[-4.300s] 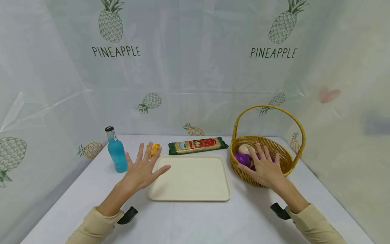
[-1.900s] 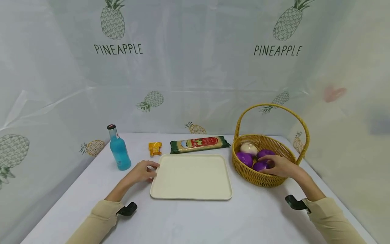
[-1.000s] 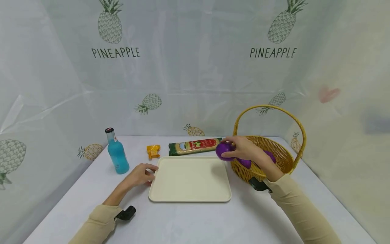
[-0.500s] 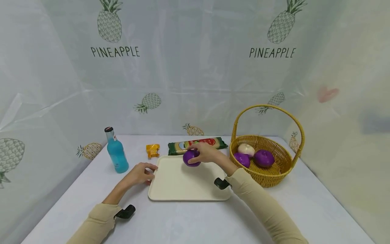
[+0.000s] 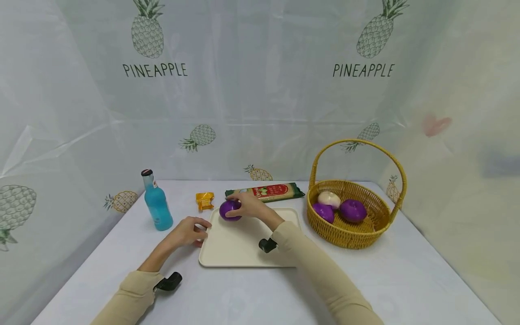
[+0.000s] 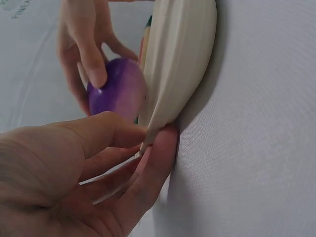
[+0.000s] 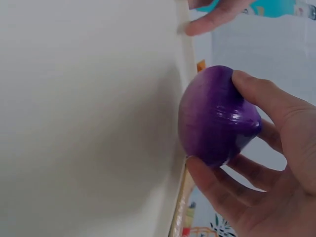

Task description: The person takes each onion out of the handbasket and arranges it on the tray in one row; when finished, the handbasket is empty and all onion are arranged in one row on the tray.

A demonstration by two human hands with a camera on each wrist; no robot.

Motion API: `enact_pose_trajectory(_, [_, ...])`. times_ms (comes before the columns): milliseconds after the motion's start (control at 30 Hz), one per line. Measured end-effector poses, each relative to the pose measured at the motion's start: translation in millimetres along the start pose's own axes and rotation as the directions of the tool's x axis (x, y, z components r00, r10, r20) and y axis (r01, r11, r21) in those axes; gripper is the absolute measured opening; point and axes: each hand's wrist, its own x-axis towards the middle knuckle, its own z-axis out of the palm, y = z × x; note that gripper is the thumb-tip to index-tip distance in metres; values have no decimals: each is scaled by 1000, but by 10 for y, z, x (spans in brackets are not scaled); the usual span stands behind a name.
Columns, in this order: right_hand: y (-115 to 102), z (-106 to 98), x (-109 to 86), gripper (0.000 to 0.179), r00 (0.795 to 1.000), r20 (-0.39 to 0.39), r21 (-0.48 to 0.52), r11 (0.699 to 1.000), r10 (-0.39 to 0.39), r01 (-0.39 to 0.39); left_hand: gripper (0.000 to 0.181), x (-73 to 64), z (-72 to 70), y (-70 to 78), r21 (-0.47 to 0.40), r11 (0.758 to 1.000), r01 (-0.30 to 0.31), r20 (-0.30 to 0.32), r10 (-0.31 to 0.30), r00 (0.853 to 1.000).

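My right hand (image 5: 248, 205) grips a shiny purple onion (image 5: 229, 211), fingers and thumb round its sides. In the head view the onion is over the far left corner of a cream tray (image 5: 243, 248); the right wrist view shows its rounded pale-purple base (image 7: 195, 111) facing the tray's surface, close over it. At the tray's left edge, my left hand (image 5: 185, 232) pinches the rim, thumb above and fingers beneath, as the left wrist view shows (image 6: 123, 143). A wicker basket (image 5: 349, 241) on the right holds two purple onions (image 5: 352, 211) and a white onion (image 5: 328, 199).
Behind the tray lies a green-ended pack of pasta (image 5: 280, 192), partly hidden by my right hand. A small orange packet (image 5: 204, 201) lies beyond my left hand. Farther left stands a blue bottle (image 5: 158, 207). The basket's tall handle (image 5: 357, 141) arches upward.
My right hand took a purple onion from the basket and carried it left across the tray to its far left corner. My left hand moved down to the tray's left rim and stayed there.
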Motion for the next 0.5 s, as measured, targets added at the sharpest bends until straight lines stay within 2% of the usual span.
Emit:
enact_pose_trajectory(200, [-93, 172, 115, 59, 999, -38, -2, 1000, 24, -24, 33, 11, -1, 3, -3, 1000, -6, 11, 6, 1000])
enact_pose_trajectory(300, [-121, 231, 153, 58, 999, -39, 7, 999, 34, -34, 33, 17, 6, 5, -9, 1000, 10, 7, -10, 1000])
enact_pose_trajectory(500, [-154, 293, 191, 57, 999, -50, 16, 1000, 11, -11, 33, 12, 7, -11, -18, 1000, 0, 8, 0, 1000])
